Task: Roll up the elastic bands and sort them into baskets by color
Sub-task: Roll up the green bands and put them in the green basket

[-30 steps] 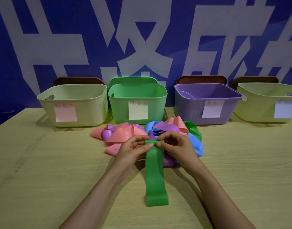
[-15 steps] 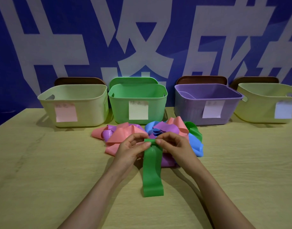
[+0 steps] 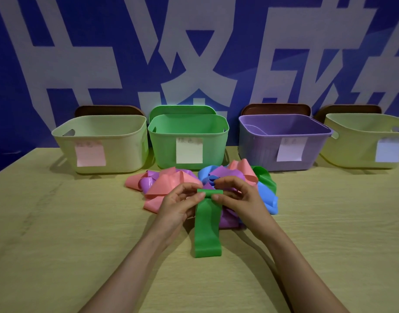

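A green elastic band (image 3: 208, 227) lies flat on the table, its far end curled into a small roll. My left hand (image 3: 179, 205) pinches the roll's left side and my right hand (image 3: 238, 199) pinches its right side. Behind my hands sits a loose pile of bands (image 3: 169, 181) in pink, purple, blue and green. Along the back stand a cream basket (image 3: 117, 141) with a pink note, a green basket (image 3: 214, 141), a purple basket (image 3: 257, 147) and a second cream basket (image 3: 352, 143) with a pale blue note.
The wooden table (image 3: 58, 233) runs to a blue wall with large white characters. Brown lids and a green lid (image 3: 182, 109) lean behind the baskets. The right cream basket is cut off by the frame edge.
The roll at the far end has grown and the flat tail of the green band has shortened, its near end sliding toward my hands. Both hands stay in place.
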`<action>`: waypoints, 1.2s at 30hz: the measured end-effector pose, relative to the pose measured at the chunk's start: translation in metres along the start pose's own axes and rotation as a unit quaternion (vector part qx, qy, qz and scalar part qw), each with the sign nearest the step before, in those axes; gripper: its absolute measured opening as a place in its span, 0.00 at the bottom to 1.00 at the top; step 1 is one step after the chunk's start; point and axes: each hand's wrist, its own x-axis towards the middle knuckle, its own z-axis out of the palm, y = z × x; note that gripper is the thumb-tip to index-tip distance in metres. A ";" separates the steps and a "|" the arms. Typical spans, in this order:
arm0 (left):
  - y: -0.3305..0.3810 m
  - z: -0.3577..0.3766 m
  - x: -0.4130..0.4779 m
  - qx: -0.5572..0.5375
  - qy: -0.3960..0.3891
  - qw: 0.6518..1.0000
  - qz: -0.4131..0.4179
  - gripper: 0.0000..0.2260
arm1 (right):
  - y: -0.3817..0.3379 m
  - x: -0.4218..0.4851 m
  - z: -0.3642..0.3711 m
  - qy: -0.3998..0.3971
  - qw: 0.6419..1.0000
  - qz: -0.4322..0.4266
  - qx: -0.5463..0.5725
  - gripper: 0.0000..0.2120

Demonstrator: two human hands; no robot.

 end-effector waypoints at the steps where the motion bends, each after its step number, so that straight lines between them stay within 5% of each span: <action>1: 0.000 0.000 0.000 0.001 -0.002 1.000 0.005 0.09 | 0.000 0.000 0.000 0.006 1.000 0.001 0.009 0.10; 13: -0.003 0.003 -0.001 0.080 0.003 0.996 -0.032 0.13 | 0.004 0.004 -0.001 0.055 0.998 -0.001 -0.003 0.03; 36: 0.001 -0.002 0.001 -0.012 -0.005 1.000 -0.005 0.11 | 0.002 0.001 0.003 0.033 0.999 -0.033 -0.026 0.08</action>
